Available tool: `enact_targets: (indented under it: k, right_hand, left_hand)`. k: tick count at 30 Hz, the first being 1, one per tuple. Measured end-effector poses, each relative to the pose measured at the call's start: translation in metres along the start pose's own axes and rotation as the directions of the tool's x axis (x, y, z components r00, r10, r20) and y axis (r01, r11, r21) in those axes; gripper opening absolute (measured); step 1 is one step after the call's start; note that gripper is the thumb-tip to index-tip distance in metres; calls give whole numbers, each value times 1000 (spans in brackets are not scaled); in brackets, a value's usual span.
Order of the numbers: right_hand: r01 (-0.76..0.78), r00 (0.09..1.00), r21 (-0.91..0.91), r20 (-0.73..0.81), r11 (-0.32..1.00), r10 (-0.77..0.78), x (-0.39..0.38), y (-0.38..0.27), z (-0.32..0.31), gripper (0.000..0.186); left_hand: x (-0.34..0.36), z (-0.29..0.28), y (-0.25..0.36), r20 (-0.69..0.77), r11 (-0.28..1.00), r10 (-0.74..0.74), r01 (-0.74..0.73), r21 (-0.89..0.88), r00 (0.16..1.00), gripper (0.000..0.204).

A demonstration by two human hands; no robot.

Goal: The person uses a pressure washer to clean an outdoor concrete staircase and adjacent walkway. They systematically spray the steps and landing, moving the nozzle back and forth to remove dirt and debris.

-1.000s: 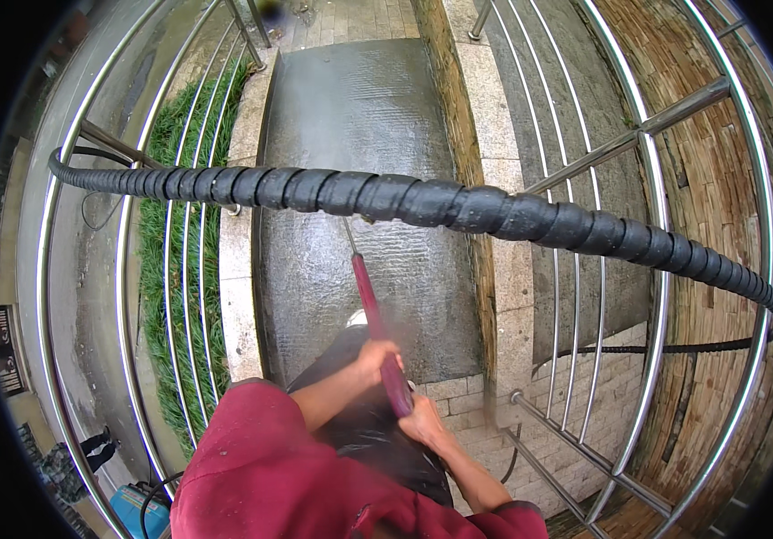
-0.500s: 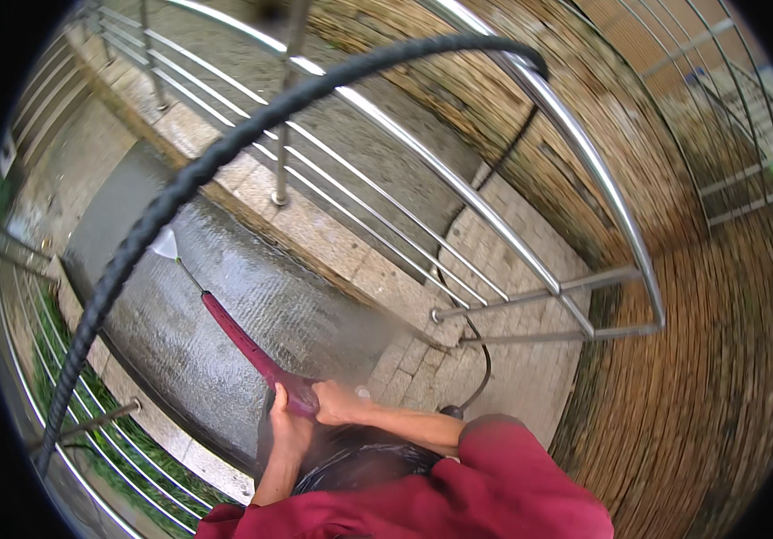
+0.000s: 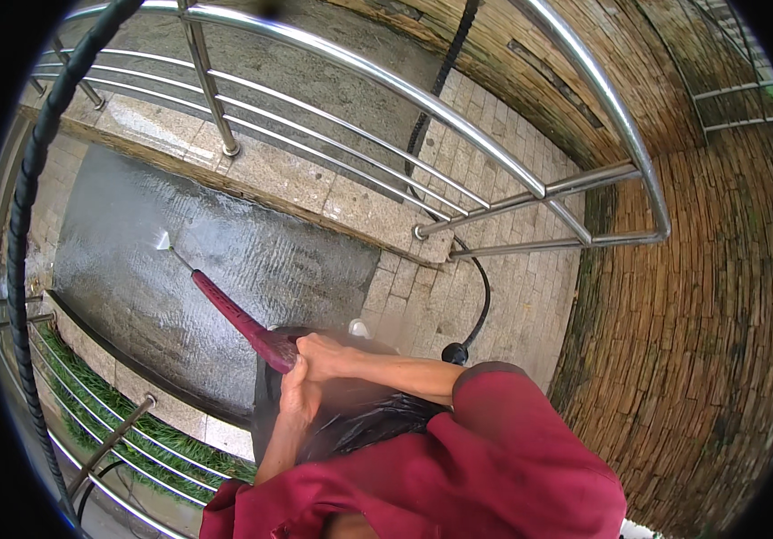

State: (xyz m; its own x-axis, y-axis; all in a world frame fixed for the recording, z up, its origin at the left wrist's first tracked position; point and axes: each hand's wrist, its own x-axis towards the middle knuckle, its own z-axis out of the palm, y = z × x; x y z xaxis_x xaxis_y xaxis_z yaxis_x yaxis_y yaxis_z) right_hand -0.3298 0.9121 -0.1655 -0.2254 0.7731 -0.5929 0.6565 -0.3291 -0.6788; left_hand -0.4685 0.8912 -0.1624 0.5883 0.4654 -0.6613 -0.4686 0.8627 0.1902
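Observation:
Both of my hands are closed on the rear part of a dark red pressure washer gun (image 3: 236, 310). My right hand (image 3: 324, 357) wraps the grip end from the right, and my left hand (image 3: 298, 395) holds it from below and the left. The gun points up and left, low over a wet grey ramp (image 3: 297, 260). A white fan of water spray (image 3: 163, 240) leaves its thin metal tip and meets the surface there. Black plastic sheeting (image 3: 360, 422) hangs in front of my body, beneath my forearms. My fingers partly hide the trigger area.
A thick twisted black cord (image 3: 32, 162) crosses the left side. Steel railings (image 3: 342, 67) run along a stone curb (image 3: 297, 184) beyond the ramp; another railing (image 3: 117, 436) edges grass at lower left. A black hose (image 3: 485, 301) lies on the paving, right. A layered stone wall (image 3: 710, 332) stands far right.
The view has shifted, and the black cord now hangs at the far left instead of arching across. My hands and the gun's rear end sit higher in view, with the spray still on the ramp.

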Motion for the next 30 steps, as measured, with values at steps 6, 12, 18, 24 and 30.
enact_targets:
  k: [6,12,18,24,30]
  right_hand:
    - [22,993,49,-120,999,-16,11,0,18,33]
    - [3,985,45,-175,999,5,49,-28,41,33]
    - [-48,954,73,-293,996,67,60,-49,39,34]
    - [-84,885,-5,-459,996,72,35,-74,26,38]
    - [220,752,128,-654,967,-84,-2,-84,9,58]
  left_hand:
    - [6,-14,-3,95,992,125,-126,-4,988,62]
    - [10,-35,25,15,978,208,-208,-4,978,62]
    - [13,-39,57,17,983,181,-181,7,983,58]
    - [6,-11,66,-10,942,297,-291,168,955,57]
    - [8,8,68,-44,860,441,-408,308,896,49]
